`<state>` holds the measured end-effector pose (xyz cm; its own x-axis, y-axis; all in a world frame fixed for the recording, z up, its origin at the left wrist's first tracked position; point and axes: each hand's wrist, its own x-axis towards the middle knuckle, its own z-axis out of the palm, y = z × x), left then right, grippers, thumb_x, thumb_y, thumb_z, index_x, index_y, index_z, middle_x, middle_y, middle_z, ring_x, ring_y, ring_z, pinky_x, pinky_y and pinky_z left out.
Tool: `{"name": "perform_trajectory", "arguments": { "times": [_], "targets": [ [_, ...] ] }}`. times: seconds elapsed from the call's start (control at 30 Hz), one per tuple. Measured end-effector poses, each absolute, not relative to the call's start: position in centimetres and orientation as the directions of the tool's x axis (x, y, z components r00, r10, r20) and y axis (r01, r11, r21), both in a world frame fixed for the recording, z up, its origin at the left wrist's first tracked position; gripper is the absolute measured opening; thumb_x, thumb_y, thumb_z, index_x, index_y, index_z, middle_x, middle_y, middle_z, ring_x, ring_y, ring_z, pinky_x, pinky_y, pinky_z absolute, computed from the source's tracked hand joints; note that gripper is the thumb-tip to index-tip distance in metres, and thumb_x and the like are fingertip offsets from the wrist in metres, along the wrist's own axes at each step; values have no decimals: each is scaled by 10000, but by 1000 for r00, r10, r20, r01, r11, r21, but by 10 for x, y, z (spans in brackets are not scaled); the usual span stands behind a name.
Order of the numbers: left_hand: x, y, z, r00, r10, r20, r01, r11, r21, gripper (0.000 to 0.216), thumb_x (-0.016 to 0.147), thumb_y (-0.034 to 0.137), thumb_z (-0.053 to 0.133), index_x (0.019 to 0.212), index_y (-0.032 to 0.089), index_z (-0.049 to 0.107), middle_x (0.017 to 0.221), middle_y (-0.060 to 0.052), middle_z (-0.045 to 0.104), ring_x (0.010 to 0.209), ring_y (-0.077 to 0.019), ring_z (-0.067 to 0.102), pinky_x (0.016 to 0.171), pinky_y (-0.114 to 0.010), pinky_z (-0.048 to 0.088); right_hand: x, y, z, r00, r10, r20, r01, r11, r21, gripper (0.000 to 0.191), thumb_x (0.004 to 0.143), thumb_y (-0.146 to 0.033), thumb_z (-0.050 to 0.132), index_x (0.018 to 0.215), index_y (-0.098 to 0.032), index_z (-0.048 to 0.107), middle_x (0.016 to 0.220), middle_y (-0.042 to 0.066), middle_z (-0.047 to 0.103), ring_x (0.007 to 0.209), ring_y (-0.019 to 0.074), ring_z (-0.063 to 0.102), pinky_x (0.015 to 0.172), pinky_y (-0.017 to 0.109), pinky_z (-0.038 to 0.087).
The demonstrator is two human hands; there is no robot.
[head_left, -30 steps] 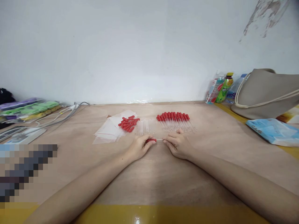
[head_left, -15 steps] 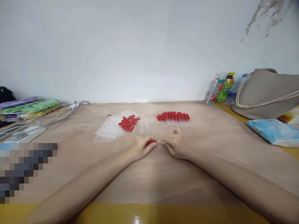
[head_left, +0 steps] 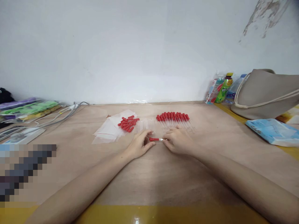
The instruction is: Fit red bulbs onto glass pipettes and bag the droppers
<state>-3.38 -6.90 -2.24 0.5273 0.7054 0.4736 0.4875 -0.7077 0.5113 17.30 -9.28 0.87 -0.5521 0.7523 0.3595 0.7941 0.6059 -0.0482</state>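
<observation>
Between my hands a dropper (head_left: 154, 139) with a red rubber bulb and a clear tube lies level. My right hand (head_left: 178, 140) pinches its tube. My left hand (head_left: 141, 144) is open around the bulb end, thumb and fingers apart. Beyond my left hand a row of clear tubes (head_left: 145, 124) lies on the table. Left of them is a heap of loose red rubber bulbs (head_left: 128, 123), partly on clear plastic bags (head_left: 105, 132). Past my right hand several droppers (head_left: 173, 116) with red bulbs lie side by side, tips toward me.
At the right stand bottles (head_left: 224, 88), a grey bag (head_left: 266, 93) with cord handles and a blue tissue pack (head_left: 273, 132). On the left are cables (head_left: 63, 113), a power strip (head_left: 30, 133) and packs of green and purple items (head_left: 30, 107). A white wall (head_left: 140, 49) closes the back.
My left fingers have opened off the red bulb, which now shows whole. My right hand still holds the tube and has shifted slightly.
</observation>
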Motion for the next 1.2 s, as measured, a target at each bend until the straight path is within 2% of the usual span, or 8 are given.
{"name": "perform_trajectory", "arguments": {
  "times": [0.1,0.2,0.3,0.47,0.67,0.93,1.1,1.2],
  "targets": [
    [-35,-70,-22,526,704,478,529,-710,464,385,769,263,575,1123,186,446,944,-53,549,809,-158,534,689,-284,469,185,-79,15,-381,858,345,867,461,-189,241,822,-306,474,784,-224,698,740,37,657,682,159,557,619,270,326],
    [-35,-72,-22,490,722,489,566,-690,452,423,764,265,572,1146,184,410,935,-50,531,771,-151,516,680,-288,458,195,-57,18,-224,917,330,901,324,-289,281,819,-366,478,724,-218,698,723,31,654,665,159,563,586,256,341],
    [-35,-72,-22,505,719,478,571,-694,440,316,775,260,550,1069,181,463,893,-39,524,730,-141,509,665,-281,448,193,-34,17,-25,958,285,921,133,-366,305,823,-389,445,752,-230,694,719,27,660,677,172,575,585,265,347],
    [-35,-71,-21,586,688,429,535,-726,433,127,804,237,502,904,174,547,889,-45,526,717,-133,518,678,-283,446,166,-10,9,170,943,286,951,-81,-299,332,812,-385,407,752,-210,683,806,82,670,792,238,590,715,360,334],
    [-34,-71,-20,580,698,421,535,-715,450,103,802,244,510,841,172,572,857,-43,528,709,-133,527,669,-280,451,146,0,2,177,951,254,968,-122,-217,297,779,-334,438,801,-140,663,802,140,661,771,268,599,797,438,270],
    [-33,-70,-21,592,695,408,547,-718,430,102,811,236,496,840,173,571,866,-41,522,722,-132,521,704,-290,454,147,1,0,160,965,206,968,-112,-226,426,792,-486,407,812,-144,661,829,149,661,803,274,593,774,423,282],
    [-33,-70,-21,600,694,399,552,-719,421,99,812,231,493,841,169,565,867,-41,520,717,-130,518,694,-284,454,139,-5,1,50,938,342,982,16,-187,361,804,-443,408,788,-162,635,782,103,663,770,240,586,786,414,247],
    [-33,-70,-21,601,691,401,557,-722,411,99,812,232,493,838,168,563,864,-43,520,738,-137,518,705,-289,454,130,-9,1,-52,946,319,976,116,-185,278,803,-378,413,812,-199,625,792,64,664,789,214,580,787,393,232]
  ]
}}
